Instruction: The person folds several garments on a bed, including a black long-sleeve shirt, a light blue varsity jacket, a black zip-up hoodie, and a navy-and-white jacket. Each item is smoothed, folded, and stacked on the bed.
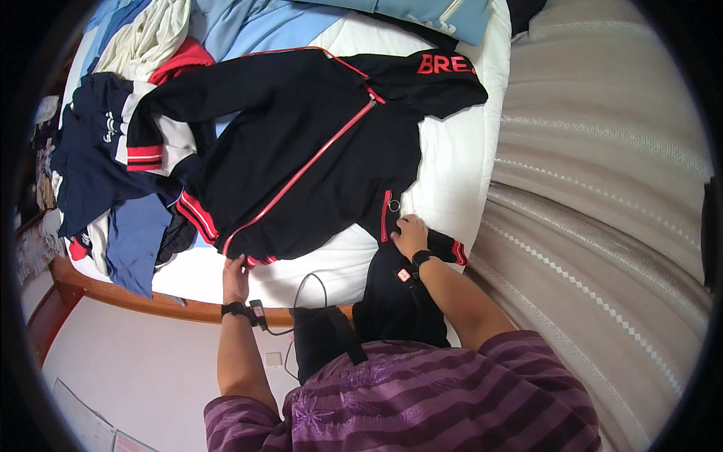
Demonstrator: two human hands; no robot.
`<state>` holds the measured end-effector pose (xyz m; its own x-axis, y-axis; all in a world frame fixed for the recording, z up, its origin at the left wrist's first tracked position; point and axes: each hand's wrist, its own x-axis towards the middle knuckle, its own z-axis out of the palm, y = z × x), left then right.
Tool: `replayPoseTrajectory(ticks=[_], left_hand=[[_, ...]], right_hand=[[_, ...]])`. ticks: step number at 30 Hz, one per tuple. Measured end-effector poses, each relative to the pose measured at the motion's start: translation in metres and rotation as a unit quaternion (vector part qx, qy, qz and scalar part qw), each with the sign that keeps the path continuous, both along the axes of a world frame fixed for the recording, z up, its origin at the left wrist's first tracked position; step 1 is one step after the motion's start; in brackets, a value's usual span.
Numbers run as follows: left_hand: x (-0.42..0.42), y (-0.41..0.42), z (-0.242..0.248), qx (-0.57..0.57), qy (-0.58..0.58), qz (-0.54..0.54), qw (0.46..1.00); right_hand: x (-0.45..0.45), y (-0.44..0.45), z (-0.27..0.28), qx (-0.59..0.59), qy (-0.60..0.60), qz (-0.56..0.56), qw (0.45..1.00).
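Note:
A black zip-up jacket (pixel 316 135) with red-and-white trim is spread across the bed. Its red front zip runs diagonally, and red lettering marks the part at upper right. At the lower end of the zip, my left hand (pixel 235 282) pinches the hem, its fingertips partly under the fabric. My right hand (pixel 412 234) grips the black sleeve at lower right, beside a red zip strip (pixel 386 216) with a metal ring pull (pixel 394 205). That sleeve's striped cuff (pixel 460 252) lies just beyond my wrist. The other sleeve stretches left to its striped cuff (pixel 144 158).
White bedding (pixel 452 164) covers the bed. Navy, blue, white and red clothes (pixel 107 158) are heaped at left, with a light-blue garment (pixel 440 17) at the top. Beige curtains (pixel 587 169) hang along the right. A thin black cable (pixel 308 276) loops near my left wrist.

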<state>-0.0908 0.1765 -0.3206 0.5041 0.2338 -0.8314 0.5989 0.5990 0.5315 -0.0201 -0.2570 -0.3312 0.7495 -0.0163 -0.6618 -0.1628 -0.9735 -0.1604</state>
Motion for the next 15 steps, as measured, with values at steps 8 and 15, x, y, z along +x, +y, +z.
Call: replayPoseTrajectory(ticks=[8, 15], left_hand=[[0.024, 0.002, 0.019, 0.018, -0.147, 0.099, 0.984], [-0.024, -0.020, -0.031, 0.363, -0.078, -0.356, 0.858]], right_hand=[[-0.011, -0.064, 0.020, 0.198, -0.139, -0.246, 0.939], [-0.029, -0.081, 0.079, 0.393, 0.217, -0.258, 0.855]])
